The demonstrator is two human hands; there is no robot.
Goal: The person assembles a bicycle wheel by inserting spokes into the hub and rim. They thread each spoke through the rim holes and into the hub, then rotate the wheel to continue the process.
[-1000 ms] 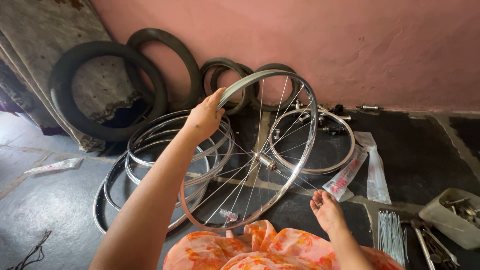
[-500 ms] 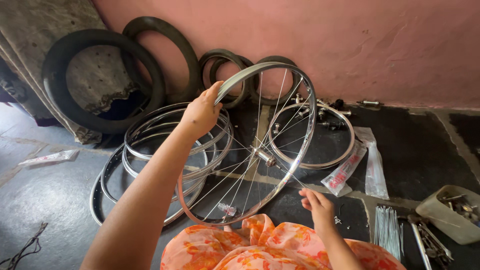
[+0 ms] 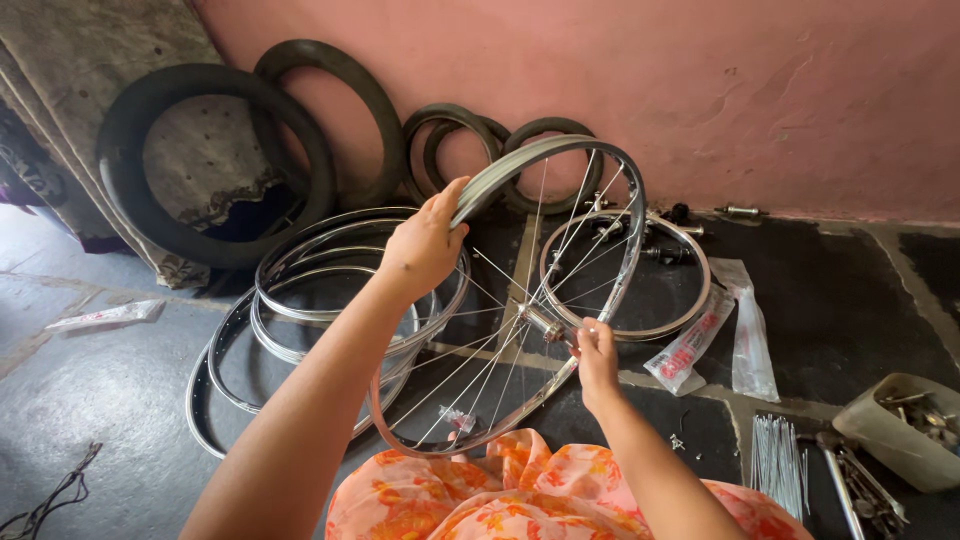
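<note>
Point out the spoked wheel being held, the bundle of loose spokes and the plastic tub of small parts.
spoked wheel (image 3: 560, 152): head view, top of its rim.
bundle of loose spokes (image 3: 775, 450): head view, middle of the bundle.
plastic tub (image 3: 868, 432): head view, its near wall.

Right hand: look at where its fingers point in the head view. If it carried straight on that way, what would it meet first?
The right hand points up and slightly left, fingers at the spoked wheel near its hub. It would probably meet the hub or nearby spokes first, though depth is hard to judge.
</note>
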